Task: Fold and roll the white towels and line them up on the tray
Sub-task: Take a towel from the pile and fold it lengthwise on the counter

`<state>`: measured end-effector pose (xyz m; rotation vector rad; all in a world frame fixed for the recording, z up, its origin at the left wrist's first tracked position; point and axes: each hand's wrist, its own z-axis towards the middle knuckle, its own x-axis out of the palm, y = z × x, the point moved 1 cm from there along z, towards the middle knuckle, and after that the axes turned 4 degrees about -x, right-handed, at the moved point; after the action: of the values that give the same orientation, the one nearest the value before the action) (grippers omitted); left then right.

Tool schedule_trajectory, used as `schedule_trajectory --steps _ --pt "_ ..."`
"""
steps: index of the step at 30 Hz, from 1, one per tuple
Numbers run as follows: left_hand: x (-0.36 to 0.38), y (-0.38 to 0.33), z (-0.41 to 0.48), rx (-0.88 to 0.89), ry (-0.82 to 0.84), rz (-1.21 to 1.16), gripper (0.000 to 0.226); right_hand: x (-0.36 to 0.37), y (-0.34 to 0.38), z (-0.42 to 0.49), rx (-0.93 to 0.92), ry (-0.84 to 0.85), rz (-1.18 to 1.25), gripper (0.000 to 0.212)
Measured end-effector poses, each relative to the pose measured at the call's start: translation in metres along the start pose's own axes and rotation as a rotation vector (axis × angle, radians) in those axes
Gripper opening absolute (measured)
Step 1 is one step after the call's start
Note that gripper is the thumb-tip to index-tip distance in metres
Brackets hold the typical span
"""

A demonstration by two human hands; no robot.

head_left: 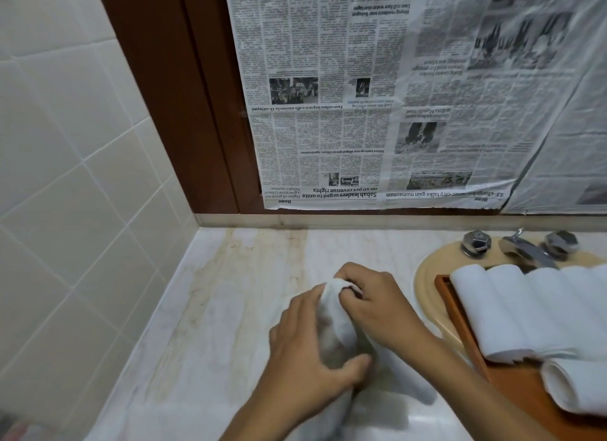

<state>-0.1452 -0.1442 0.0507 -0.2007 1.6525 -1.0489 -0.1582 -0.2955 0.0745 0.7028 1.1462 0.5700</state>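
A head-worn camera looks down at a pale marble table (213, 309) in a bathroom. In the lower centre of the frame, two bare hands work on one white towel (335, 322), which lies on the table as a partly made roll running from the bottom edge up toward the middle. The left hand (312, 355) curls over the roll from the left, with its thumb pressed against the near side. The right hand (381, 306) grips the far end of the roll, fingers bent in against the cloth. The towel is blurred, so how tightly it is wound is hard to judge.

At the right of the frame a wooden tray (519, 388) rests across a cream sink (427, 283). On it, rolled towels (525, 312) lie side by side, touching. One more rolled towel (578, 384) lies just in front of them, in the lower right corner. A metal tap (525, 246) with two knobs stands behind the tray.

Sheets of newspaper (361, 95) hang upside down across the upper centre and right, beside a dark wooden frame (184, 95). White wall tiles (65, 145) fill the left side.
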Motion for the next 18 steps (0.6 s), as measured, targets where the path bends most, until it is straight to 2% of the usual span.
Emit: schedule_trajectory --steps 2,5,7,11,15,16,18 --pt "0.007 -0.010 -0.003 0.063 -0.125 -0.074 0.078 -0.004 0.017 0.004 -0.017 0.056 -0.168 0.029" --pt "0.007 -0.011 0.001 0.061 -0.259 -0.207 0.062 -0.010 0.037 0.006 -0.047 0.090 -0.309 0.036" --pt "0.007 -0.004 0.006 0.017 -0.301 -0.194 0.052 -0.014 0.046 0.006 -0.057 0.138 -0.339 0.033" --pt "-0.009 0.033 0.004 -0.072 -0.343 -0.019 0.040 -0.019 0.046 0.006 -0.068 0.240 -0.416 0.017" --pt "-0.049 0.091 -0.006 -0.199 -0.227 0.096 0.034 -0.014 0.030 0.004 -0.020 0.347 -0.395 0.021" --pt "-0.064 0.104 -0.005 -0.179 -0.164 0.132 0.033 -0.012 0.026 0.005 -0.005 0.369 -0.394 0.021" --pt "-0.101 0.125 0.006 -0.132 0.063 0.215 0.029 -0.005 0.017 0.007 0.034 0.410 -0.378 0.027"
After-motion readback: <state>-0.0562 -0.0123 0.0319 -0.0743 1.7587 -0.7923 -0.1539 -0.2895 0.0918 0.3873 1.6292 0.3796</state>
